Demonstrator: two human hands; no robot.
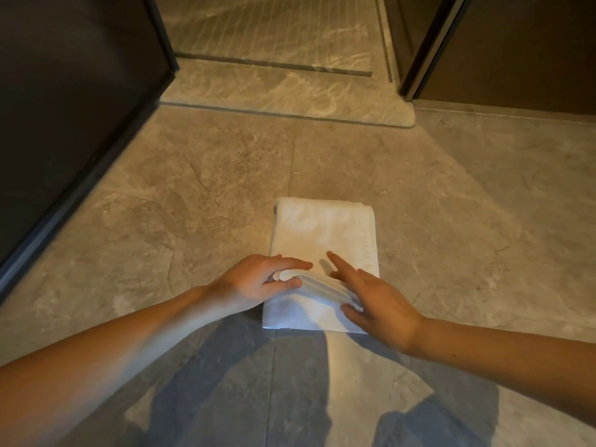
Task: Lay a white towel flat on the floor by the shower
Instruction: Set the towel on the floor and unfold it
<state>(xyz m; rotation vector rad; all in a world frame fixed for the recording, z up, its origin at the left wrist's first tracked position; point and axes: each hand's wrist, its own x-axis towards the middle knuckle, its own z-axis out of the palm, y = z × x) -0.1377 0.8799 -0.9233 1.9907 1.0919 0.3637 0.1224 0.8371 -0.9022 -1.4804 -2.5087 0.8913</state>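
Fingers (292, 262) of the left hand (258, 279) curl over the near-left part of the white towel (322, 233), with the thumb tucked under a fold of several layers, so a thick lip of cloth is pinched between thumb and fingers. Beside it, the right hand (377, 298) lies spread and loose over the near-right part of the towel, its forefinger stretched forward and touching or nearly touching the top face; it grips nothing, and whether its palm presses the cloth cannot be told.

That towel lies folded into a narrow oblong on the grey stone floor (467, 204), directly under and ahead of both hands, its long sides running away from the person. Its far end is flat and squared; its near end is lifted slightly where the layers are held.

Bare floor lies open on all sides of the towel, widest to the right and ahead. Farther ahead a raised stone threshold (290, 95) crosses the view, well apart from the towel's far edge, with the ribbed shower floor (258, 30) beyond it. A dark panel (74, 91) runs along the left, and a dark door frame (429, 43) stands at the far right.
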